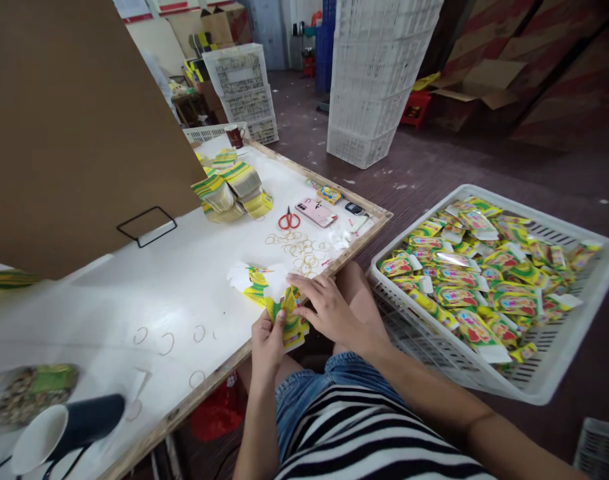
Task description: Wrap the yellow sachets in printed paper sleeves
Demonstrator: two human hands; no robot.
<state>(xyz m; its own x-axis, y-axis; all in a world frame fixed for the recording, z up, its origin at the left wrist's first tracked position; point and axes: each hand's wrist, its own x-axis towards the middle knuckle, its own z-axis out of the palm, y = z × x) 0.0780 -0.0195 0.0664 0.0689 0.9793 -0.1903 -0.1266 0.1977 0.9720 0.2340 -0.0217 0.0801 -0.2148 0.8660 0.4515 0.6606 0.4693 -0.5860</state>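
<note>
My left hand (268, 340) grips a small yellow and green printed carton (289, 319) at the table's front edge, with the thumb on its face. My right hand (332, 310) is at the carton's upper right side, fingers and thumb curled about its edge. Just behind the carton, on the white tabletop, lie flat yellow and white carton blanks (257, 283). Several loose rubber bands (304, 252) are scattered beyond my right hand. Red-handled scissors (289, 219) and a pink phone (316, 212) lie farther back.
To the right, a white plastic crate (549, 393) holds many filled-out cartons. Bundled carton blanks (234, 190) stand at the table's back beside a large brown board (84, 133). A dark cup (92, 423) lies at front left near a bag of brown pieces (34, 393). Stacked crates (369, 80) stand behind.
</note>
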